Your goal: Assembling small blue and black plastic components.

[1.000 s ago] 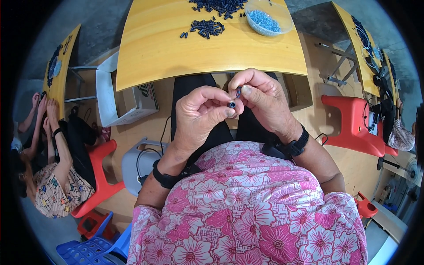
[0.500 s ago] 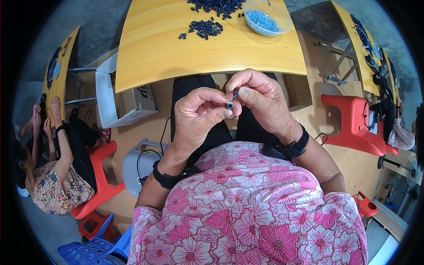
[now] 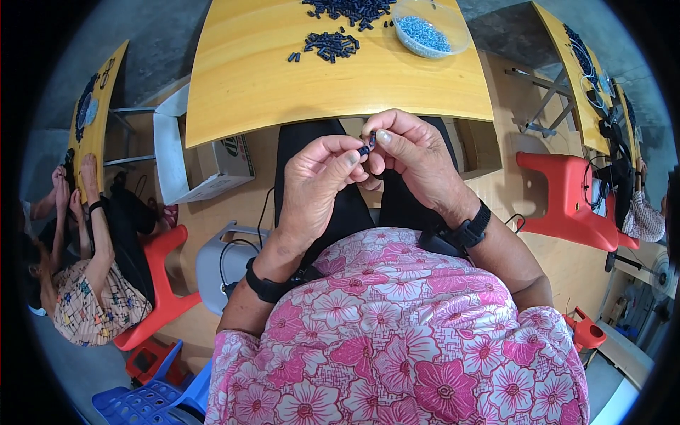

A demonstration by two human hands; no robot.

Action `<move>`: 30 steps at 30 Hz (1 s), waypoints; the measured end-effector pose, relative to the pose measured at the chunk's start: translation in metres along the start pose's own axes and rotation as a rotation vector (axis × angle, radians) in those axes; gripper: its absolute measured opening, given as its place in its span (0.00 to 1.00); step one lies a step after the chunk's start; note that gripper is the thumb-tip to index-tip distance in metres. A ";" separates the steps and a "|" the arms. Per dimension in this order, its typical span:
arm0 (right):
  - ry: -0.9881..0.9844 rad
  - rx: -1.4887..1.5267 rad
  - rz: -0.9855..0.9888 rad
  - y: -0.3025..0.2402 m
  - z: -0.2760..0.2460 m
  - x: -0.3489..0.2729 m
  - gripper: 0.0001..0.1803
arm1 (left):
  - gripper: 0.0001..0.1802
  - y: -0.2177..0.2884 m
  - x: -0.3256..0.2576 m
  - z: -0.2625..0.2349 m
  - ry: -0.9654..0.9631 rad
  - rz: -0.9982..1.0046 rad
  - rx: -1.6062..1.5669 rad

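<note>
From the head view I see my left hand (image 3: pixel 320 185) and my right hand (image 3: pixel 413 157) raised together over my lap, just below the near edge of the yellow table (image 3: pixel 283 78). Between them sits a small dark part (image 3: pixel 367 144), bluish-black and too small for me to make out its shape. My left thumb and forefinger are pressed together on it from the left side, and my right thumb and forefinger close on it from the right, so both hands pinch the same piece; the remaining fingers of each hand curl loosely inward. The fingertips of the two hands touch around the part. Each wrist carries a black band. On the table, well apart from my hands, lies a little heap of dark pieces (image 3: pixel 329 46), a larger heap (image 3: pixel 352 9) beyond it at the far edge, and to their right a clear bowl (image 3: pixel 430 29) holding pale blue bits. A cardboard box (image 3: pixel 225 161) stands under the table to my left. Farther left another person (image 3: pixel 91 283) sits on a red stool (image 3: pixel 157 287) at a second yellow table, and a red chair (image 3: pixel 567 198) stands to my right.
</note>
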State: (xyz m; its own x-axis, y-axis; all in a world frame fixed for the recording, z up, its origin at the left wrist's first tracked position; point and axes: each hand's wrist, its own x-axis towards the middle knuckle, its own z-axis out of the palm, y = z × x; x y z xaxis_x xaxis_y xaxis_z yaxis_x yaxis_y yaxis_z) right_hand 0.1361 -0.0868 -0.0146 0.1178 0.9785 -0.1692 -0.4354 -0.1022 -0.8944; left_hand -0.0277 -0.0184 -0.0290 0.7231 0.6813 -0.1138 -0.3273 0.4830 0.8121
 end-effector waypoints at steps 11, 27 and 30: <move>0.015 0.086 -0.020 0.000 0.000 0.001 0.09 | 0.10 -0.002 0.001 -0.004 0.001 -0.012 -0.064; 0.063 -0.017 -0.069 0.002 0.000 -0.002 0.10 | 0.09 -0.003 0.000 0.000 0.020 0.011 -0.091; 0.077 -0.018 -0.018 0.003 -0.002 -0.003 0.10 | 0.09 -0.004 -0.001 0.000 0.021 0.018 -0.089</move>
State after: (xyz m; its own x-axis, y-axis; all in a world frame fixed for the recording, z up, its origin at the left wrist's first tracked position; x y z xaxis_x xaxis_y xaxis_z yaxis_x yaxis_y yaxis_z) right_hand 0.1364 -0.0903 -0.0173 0.1942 0.9635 -0.1842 -0.4168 -0.0889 -0.9047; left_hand -0.0270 -0.0206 -0.0328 0.7044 0.7009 -0.1123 -0.3936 0.5173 0.7600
